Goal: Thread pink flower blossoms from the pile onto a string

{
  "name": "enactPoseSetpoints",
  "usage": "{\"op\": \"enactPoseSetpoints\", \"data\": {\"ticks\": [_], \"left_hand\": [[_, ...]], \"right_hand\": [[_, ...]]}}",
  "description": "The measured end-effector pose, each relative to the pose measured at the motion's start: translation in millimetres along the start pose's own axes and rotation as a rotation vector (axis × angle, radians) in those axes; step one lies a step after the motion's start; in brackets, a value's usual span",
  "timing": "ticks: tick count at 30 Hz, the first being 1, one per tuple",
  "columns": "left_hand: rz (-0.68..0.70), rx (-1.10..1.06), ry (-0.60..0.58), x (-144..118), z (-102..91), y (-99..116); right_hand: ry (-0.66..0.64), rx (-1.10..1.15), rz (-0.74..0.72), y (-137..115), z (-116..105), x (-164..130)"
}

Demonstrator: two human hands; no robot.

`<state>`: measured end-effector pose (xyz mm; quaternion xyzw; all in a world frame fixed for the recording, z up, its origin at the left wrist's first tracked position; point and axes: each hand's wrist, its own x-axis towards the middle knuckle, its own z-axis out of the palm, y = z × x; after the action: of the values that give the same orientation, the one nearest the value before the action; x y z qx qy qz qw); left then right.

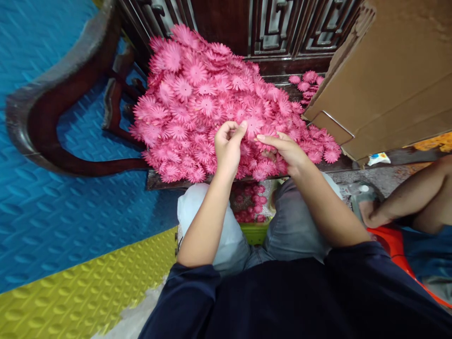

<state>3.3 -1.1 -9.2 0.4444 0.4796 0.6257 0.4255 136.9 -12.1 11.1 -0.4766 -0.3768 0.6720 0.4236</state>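
A big heap of pink fabric flowers (197,99) covers a dark wooden seat (155,181) in front of me. My left hand (228,148) is raised over the near edge of the heap, thumb and fingers pinched on a pink flower (252,127). My right hand (284,150) reaches in from the right, fingers stretched flat and touching the same flower and the petals beneath. Between my knees a green basket (252,233) holds more pink flowers (249,202).
A brown cardboard box (388,80) stands at the right, next to the heap. Carved dark wood furniture (275,28) is behind. A curved wooden armrest (45,108) lies left over blue floor mat (52,212); a yellow mat (81,287) is nearer. Another person's leg (413,197) is at the right.
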Motion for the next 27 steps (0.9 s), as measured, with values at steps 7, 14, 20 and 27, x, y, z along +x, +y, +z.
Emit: {"op": "enactPoseSetpoints", "data": {"ticks": [7,14,20,27], "left_hand": [[-0.018,0.051,0.043,-7.4,5.1,-1.6],[0.065,0.073,0.056,-10.5,5.8,-2.8],[0.074,0.105,0.056,-10.2,4.8,-1.7],[0.025,0.002,0.096,-7.7,3.7,0.0]], "right_hand": [[0.045,0.064,-0.016,-0.9,8.6,-5.4],[0.018,0.098,-0.041,0.2,9.6,-6.3],[0.038,0.071,-0.057,0.9,10.9,-6.2],[0.095,0.092,-0.038,1.7,7.9,-1.4]]}}
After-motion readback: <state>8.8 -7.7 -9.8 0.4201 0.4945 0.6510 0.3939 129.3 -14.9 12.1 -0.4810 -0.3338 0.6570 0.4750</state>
